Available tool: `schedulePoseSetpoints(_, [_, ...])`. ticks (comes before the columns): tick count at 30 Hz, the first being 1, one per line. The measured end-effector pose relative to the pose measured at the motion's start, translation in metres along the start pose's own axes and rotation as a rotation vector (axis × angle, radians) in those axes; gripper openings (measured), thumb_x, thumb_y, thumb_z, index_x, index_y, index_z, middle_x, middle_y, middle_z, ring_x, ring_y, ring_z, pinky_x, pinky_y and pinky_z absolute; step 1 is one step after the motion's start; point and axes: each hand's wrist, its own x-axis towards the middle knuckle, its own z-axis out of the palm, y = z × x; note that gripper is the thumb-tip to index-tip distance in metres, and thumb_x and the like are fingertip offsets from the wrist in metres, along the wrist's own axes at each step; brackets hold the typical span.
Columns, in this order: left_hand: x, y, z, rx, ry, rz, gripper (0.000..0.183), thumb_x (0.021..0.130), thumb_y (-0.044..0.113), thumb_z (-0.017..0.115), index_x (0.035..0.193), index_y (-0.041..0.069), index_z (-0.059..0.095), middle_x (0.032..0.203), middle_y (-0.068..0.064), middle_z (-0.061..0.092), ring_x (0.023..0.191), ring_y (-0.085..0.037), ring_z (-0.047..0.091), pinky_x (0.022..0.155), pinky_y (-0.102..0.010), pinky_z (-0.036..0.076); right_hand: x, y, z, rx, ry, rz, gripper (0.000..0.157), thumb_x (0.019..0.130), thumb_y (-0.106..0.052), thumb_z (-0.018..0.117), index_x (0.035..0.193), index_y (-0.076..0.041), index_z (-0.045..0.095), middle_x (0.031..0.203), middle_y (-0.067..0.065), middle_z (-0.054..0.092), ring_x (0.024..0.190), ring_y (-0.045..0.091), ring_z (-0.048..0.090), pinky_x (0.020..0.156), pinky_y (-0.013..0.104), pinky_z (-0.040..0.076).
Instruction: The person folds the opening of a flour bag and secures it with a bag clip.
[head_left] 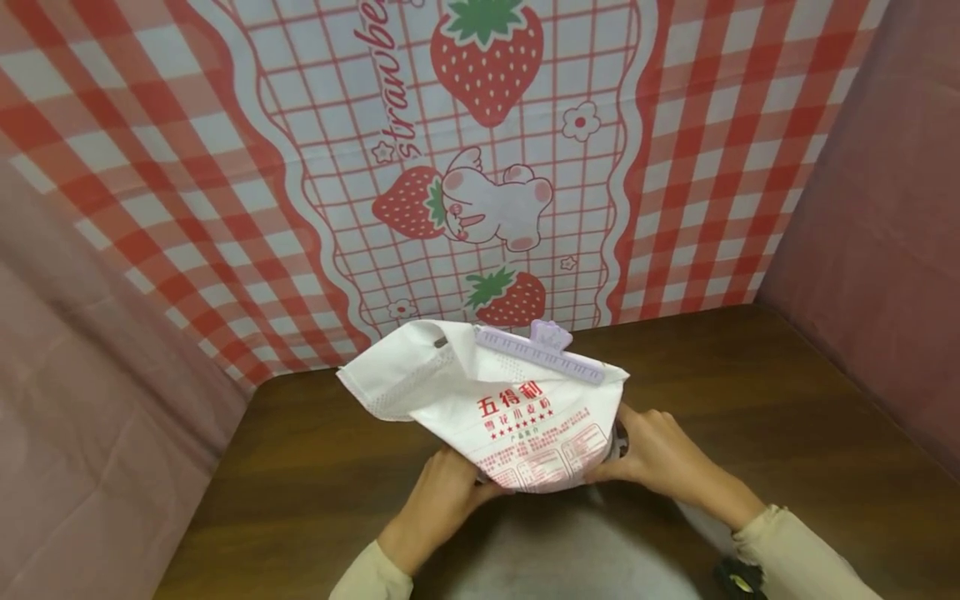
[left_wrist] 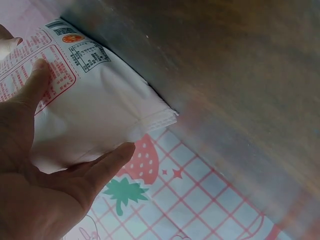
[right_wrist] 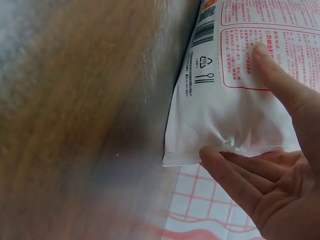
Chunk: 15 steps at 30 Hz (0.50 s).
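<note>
A white flour bag (head_left: 525, 425) with red Chinese print stands in the middle of the head view, its folded top leaning to the left. A lavender sealing clip (head_left: 542, 357) runs along the bag's upper edge. On the bag's left side my left hand (head_left: 444, 493) grips it; in the left wrist view the thumb lies over the printed face and the fingers reach round the side. My right hand (head_left: 663, 457) holds the opposite side the same way, its thumb (right_wrist: 280, 75) on the red text panel and fingers behind the edge.
The brown wooden table (head_left: 757, 400) spreads around the bag. Behind it hangs a red-and-white strawberry cloth (head_left: 487, 200). Pink fabric walls (head_left: 90, 417) close in both sides. A small dark object (head_left: 738, 577) lies near my right sleeve at the front edge.
</note>
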Motion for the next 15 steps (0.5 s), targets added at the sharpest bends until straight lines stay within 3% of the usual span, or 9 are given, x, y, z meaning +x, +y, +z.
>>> schedulePoseSetpoints(7, [0.005,-0.006,0.000,-0.004,-0.013,-0.007,0.053,0.069,0.050,0.068,0.111,0.021,0.054,0.098,0.004,0.061,0.084,-0.016,0.061,0.068,-0.031,0.051,0.008,0.003,0.003,0.006,-0.003,-0.001,0.080,0.042,-0.074,0.068,0.097,-0.018,0.055,0.059,-0.006,0.054,0.050,0.009,0.042,0.048,0.028,0.037])
schedulePoseSetpoints(15, [0.012,-0.013,0.003,0.009,-0.007,-0.004,0.049,0.069,0.051,0.066,0.105,0.020,0.055,0.090,0.003,0.062,0.078,-0.018,0.062,0.063,-0.033,0.051,0.016,0.006,0.004,0.015,-0.002,0.001,0.081,0.042,-0.072,0.069,0.098,-0.017,0.055,0.058,-0.005,0.053,0.051,0.010,0.041,0.048,0.027,0.037])
